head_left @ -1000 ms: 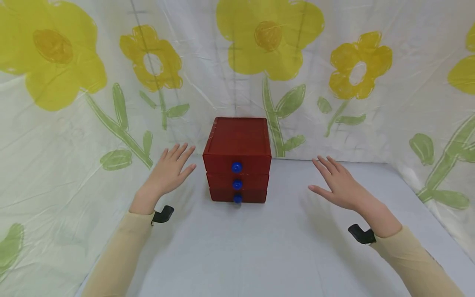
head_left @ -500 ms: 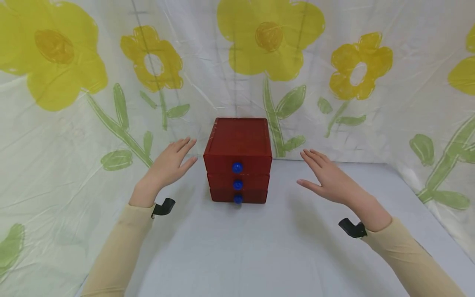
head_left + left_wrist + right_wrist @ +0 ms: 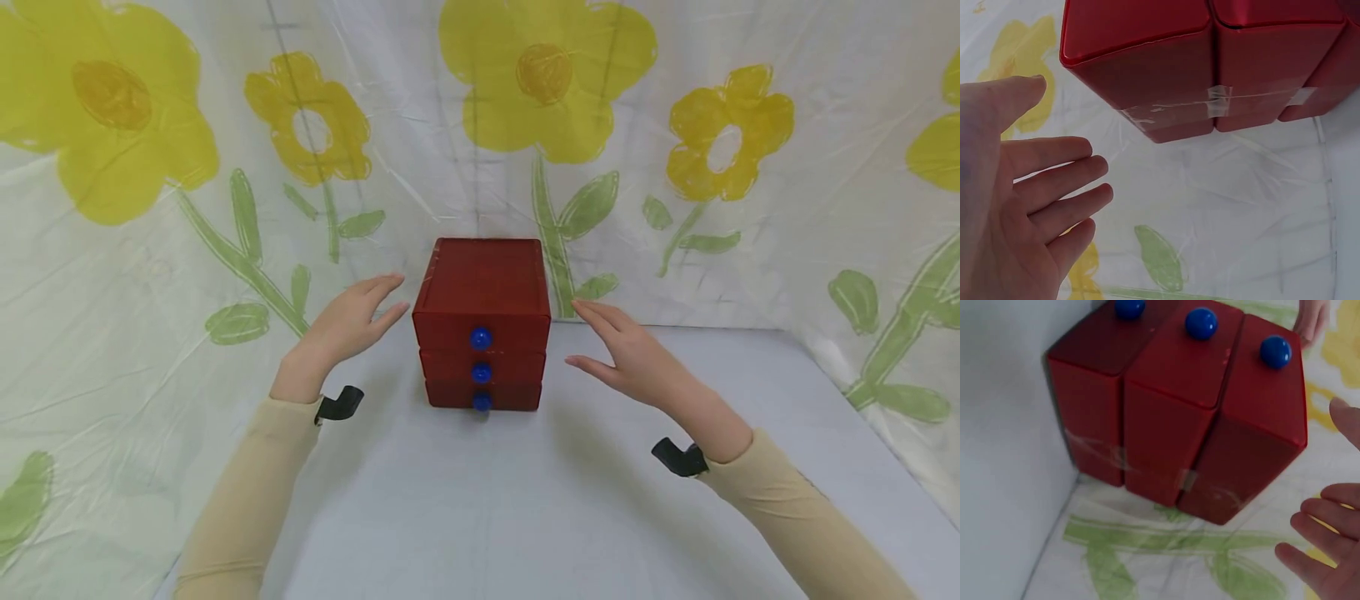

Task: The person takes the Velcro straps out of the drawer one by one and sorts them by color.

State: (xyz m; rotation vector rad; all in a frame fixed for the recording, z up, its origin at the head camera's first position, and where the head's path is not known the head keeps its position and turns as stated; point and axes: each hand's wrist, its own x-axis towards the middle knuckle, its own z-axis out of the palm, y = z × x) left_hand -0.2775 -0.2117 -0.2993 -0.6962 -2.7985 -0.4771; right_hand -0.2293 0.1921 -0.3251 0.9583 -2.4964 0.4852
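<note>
1. Head view: the red drawer stack [image 3: 483, 277] stands on the white table [image 3: 480, 500], before a flowered sheet [image 3: 420, 100].
2. Left hand [image 3: 348, 321] and right hand [image 3: 636, 357] flank it without touching, fingers extended, thumbs apart, holding nothing.
3. It looks stiff, fairly light, a bit slick.
4. I'd hold both sides low, avoiding the blue knobs [image 3: 481, 338]; clear tape [image 3: 1219, 101] crosses each.

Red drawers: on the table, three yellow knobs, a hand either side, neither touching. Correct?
Colour is wrong: the head view shows three blue knobs, not yellow. The rest is right: red drawers on the table, left hand and right hand either side, neither touching.
</note>
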